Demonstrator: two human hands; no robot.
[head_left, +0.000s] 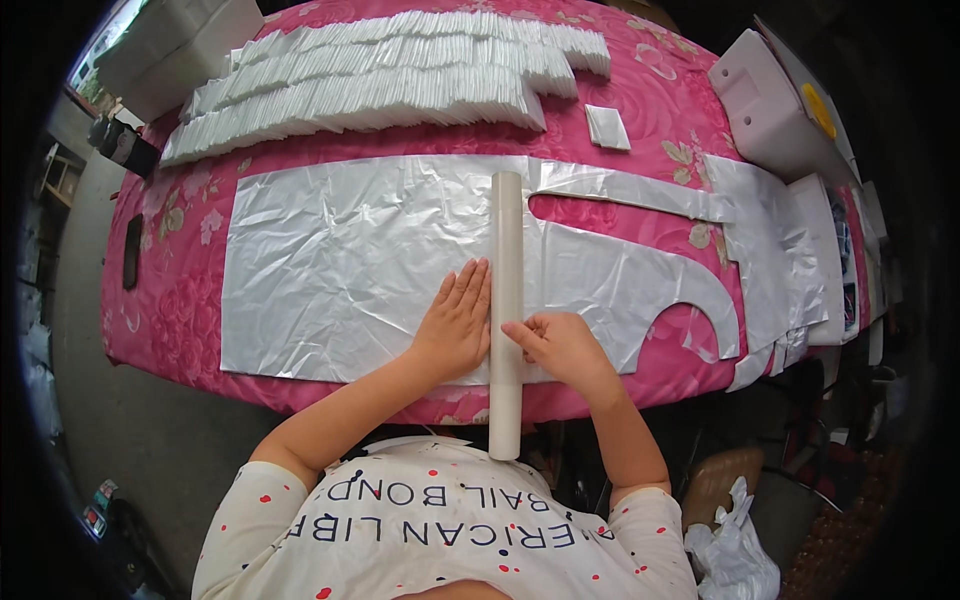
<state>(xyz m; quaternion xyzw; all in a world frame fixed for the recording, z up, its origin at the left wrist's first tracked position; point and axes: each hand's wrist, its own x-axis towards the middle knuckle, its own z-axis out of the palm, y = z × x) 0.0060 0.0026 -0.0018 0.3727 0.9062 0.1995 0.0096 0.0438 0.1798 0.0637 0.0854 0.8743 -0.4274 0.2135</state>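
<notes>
A thin silvery-white plastic apron (340,260) lies spread flat across the table, its cut-out openings toward the right. Across it, running from near the far edge to past the table's front edge, rests a long whitish tube (507,230). My left hand (456,318) is laid flat on the plastic just left of the tube, fingers stretched and together. On the tube's right side my right hand (562,348) has its fingers curled and its thumb over the tube. The curled fingertips are partly hidden.
Rows of folded white plastic pieces (360,105) line the far side, with one folded piece (607,128) apart. More sheeting (765,250) and a white foam box (765,100) are at right. A dark phone-like bar (132,252) lies left on the pink floral tablecloth (180,300).
</notes>
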